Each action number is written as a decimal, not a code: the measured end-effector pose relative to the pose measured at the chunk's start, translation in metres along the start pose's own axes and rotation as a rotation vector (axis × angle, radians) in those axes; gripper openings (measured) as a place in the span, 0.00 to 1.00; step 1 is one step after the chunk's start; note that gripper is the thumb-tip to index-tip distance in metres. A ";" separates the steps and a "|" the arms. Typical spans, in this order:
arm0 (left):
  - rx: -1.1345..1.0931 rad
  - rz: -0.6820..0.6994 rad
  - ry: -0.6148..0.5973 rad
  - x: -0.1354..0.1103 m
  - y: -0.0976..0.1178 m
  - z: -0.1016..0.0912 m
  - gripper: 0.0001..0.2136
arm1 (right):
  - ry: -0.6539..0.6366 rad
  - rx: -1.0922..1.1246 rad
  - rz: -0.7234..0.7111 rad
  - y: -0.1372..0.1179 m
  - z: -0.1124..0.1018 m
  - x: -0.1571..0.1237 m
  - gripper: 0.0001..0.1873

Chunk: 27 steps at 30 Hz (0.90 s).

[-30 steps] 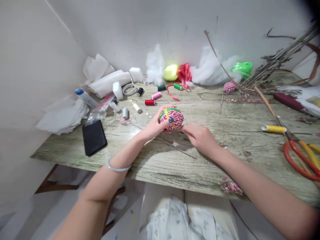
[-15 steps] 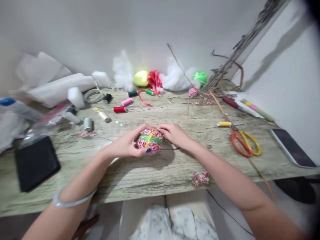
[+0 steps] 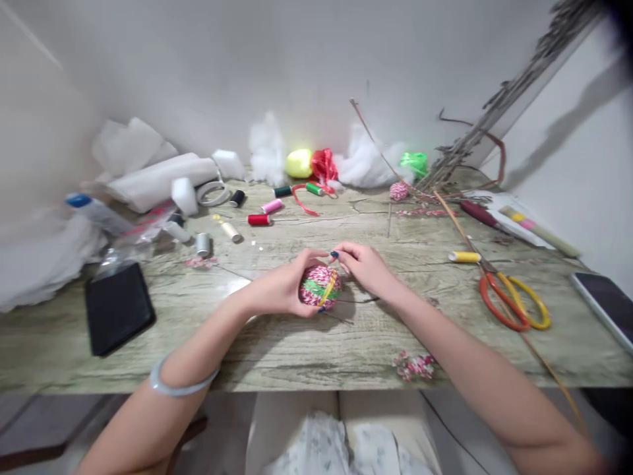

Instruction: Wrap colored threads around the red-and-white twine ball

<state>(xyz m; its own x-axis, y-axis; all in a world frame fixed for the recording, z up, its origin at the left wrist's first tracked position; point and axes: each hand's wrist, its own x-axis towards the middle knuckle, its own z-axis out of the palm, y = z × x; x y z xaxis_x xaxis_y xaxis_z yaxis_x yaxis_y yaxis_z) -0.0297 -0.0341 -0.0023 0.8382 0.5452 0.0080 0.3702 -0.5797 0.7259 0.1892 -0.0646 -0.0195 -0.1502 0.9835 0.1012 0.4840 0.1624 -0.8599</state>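
Observation:
A small ball (image 3: 320,287) wound with red-and-white twine, with green and yellow bands on it, rests just above the wooden table (image 3: 306,343) at the middle. My left hand (image 3: 281,290) cups the ball from the left, fingers curled round it. My right hand (image 3: 364,267) touches the ball's top right with its fingertips pinched together; what they pinch is too small to make out. A thin dark thread or wire (image 3: 363,301) runs from the ball to the right under that hand.
Several thread spools (image 3: 258,220) lie at the back left beside white foam rolls (image 3: 158,179) and stuffing. A black phone (image 3: 119,306) lies left; another phone (image 3: 604,305) right. Orange-and-yellow scissors (image 3: 512,300), a yellow spool (image 3: 463,256), dry twigs (image 3: 475,142) and twine scraps (image 3: 414,365) lie right.
Both hands drew the ball a little nearer the table's front edge and turned it, so the green and yellow bands now face me. The camera swung right, then slightly back left.

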 end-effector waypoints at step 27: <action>-0.144 0.087 0.250 0.006 -0.027 0.004 0.38 | 0.282 -0.619 -0.721 -0.011 0.021 -0.028 0.09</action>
<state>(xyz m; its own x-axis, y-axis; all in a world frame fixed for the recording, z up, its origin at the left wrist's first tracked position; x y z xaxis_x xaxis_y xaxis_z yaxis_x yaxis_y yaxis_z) -0.0331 -0.0183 -0.0244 0.7330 0.6398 0.2310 0.2253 -0.5488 0.8051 0.1700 -0.0960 -0.0232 -0.4142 0.6029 0.6819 0.7346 0.6638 -0.1407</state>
